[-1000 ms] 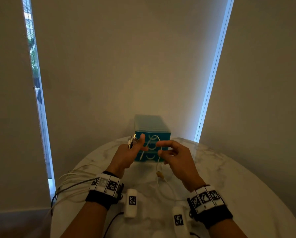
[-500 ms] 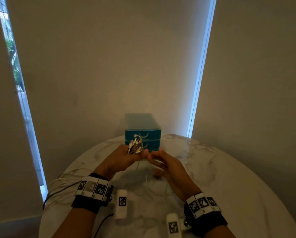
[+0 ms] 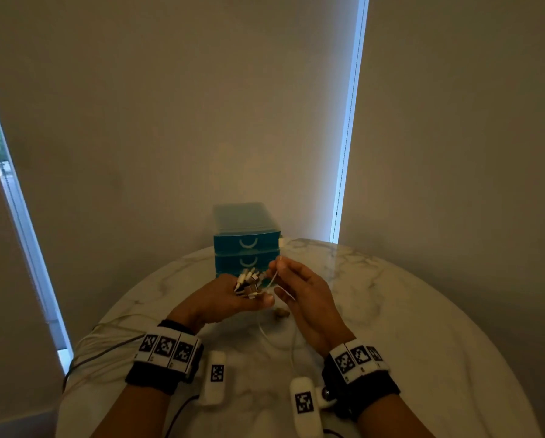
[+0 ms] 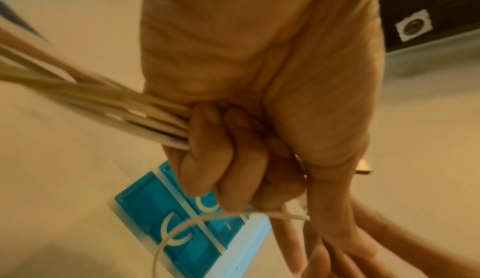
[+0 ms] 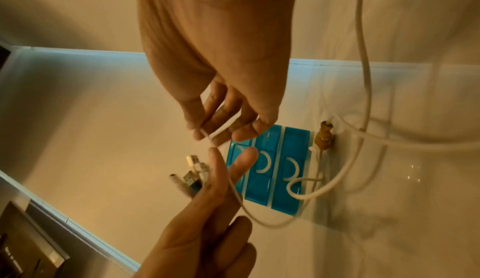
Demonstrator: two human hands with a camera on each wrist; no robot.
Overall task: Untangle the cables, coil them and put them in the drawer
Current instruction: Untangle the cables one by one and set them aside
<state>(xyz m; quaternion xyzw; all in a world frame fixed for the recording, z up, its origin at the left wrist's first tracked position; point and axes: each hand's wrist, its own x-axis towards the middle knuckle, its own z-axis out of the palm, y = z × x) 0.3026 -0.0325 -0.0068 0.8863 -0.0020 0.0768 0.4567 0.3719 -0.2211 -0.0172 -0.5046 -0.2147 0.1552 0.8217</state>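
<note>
At mid-frame the left hand [image 3: 230,298] grips the cables [image 3: 248,281] by their plugs; the right hand [image 3: 299,289] pinches one white cable [image 5: 259,220]. Best draw it free slowly, keeping plugs bunched. Behind stand the closed drawers [image 3: 247,245] on a marble bench [image 3: 407,327], blinds beyond.

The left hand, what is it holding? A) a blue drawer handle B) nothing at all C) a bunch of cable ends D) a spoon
C: the left hand grips a bunch of cable ends, their plugs sticking out past its fingers, while the blue drawer unit stands untouched behind on the table.
</note>
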